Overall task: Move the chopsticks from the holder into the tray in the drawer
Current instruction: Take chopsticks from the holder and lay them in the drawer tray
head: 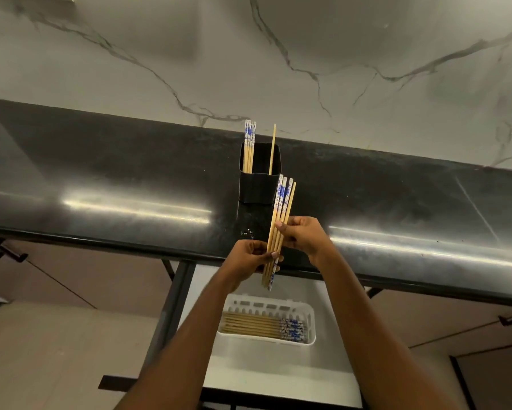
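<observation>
Over the worktop's (130, 173) near edge, we grip a bundle of chopsticks (282, 208) with both hands: left (253, 257) low, right (303, 236) at mid-length. Light, stiff and smooth, they could fan or slip, so we judge a mid-length hold best. More chopsticks stand in the holder (256, 189) beyond, and others lie in the tray (266, 304) in the drawer (278, 371) below.

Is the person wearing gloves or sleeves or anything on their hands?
No gloves. The left hand and right hand are bare, with no rings, watch or bracelet showing. The left forearm and right forearm are bare too, no sleeves in view.
</observation>
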